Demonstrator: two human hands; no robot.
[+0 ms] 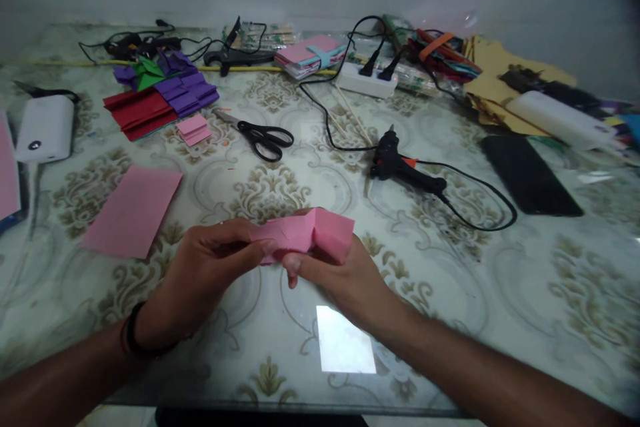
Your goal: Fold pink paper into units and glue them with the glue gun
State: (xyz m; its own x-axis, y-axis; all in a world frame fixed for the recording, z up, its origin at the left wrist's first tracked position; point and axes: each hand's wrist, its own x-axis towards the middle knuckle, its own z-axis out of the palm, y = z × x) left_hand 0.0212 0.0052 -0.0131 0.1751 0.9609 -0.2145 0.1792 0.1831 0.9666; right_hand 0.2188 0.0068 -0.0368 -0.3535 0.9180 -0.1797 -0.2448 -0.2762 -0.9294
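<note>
Both hands hold one folded piece of pink paper (333,232) above the front middle of the table. My left hand (215,253) pinches its left end between thumb and fingers. My right hand (345,280) grips the lower right part, its thumb at the near edge and most fingers hidden behind the sheet. The right end of the paper stands up at a crease. A flat pink sheet (134,212) lies on the table to the left. Farther back is a small pleated pink piece (193,129) beside black-handled scissors (265,137).
A black glue gun (407,170) with a looping cord lies right of centre, near a dark phone (531,175). Behind are a white power strip (365,80), stacked coloured papers (310,57) and folded purple paper (186,92). A white power bank (46,128) sits left.
</note>
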